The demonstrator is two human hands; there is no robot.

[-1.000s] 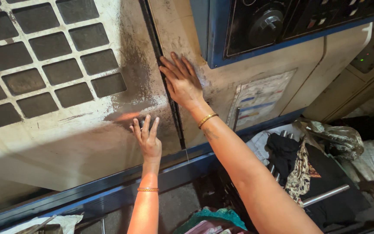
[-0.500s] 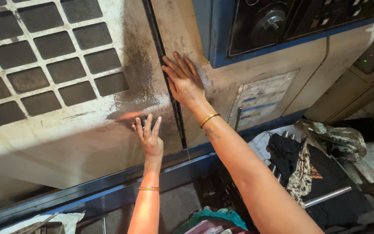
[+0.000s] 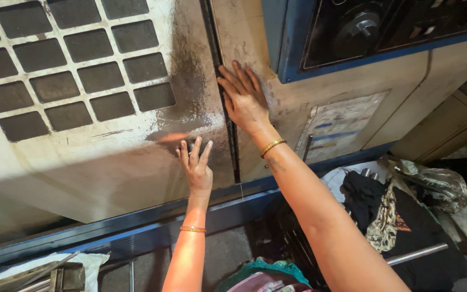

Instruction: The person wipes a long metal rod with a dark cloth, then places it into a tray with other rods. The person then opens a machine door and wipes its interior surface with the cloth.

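Machine door panel [image 3: 109, 157], cream and heavily smudged, fills the upper left and centre of the head view, with a grid of dark square vents [image 3: 77, 70] towards the top left. A dark vertical seam [image 3: 224, 103] runs down the middle of the frame, dividing it from the neighbouring panel [image 3: 352, 86] on the right.

The left hand [image 3: 195, 165] lies at the centre of the frame, fingers spread and unclenched, their tips on a small dark knob or catch in the grimy patch just left of the seam; whether the fingers actually pinch it I cannot tell. The right hand [image 3: 244, 100] is pressed flat and open against the neighbouring panel, gripping nothing, its fingertips at the very edge of the seam. A gold bangle [image 3: 272, 146] sits on that wrist.

The chief risk, as I judge it, is a pinch: if the door shifts along that gap, the right fingertips beside it could be caught. The greasy surface could also let a flat palm slide. Lower right, dark cloth [image 3: 385, 211] and a metal bar [image 3: 414, 254] lie near the forearm and could snag it.

A blue-framed control box [image 3: 293, 48] occupies the upper right.
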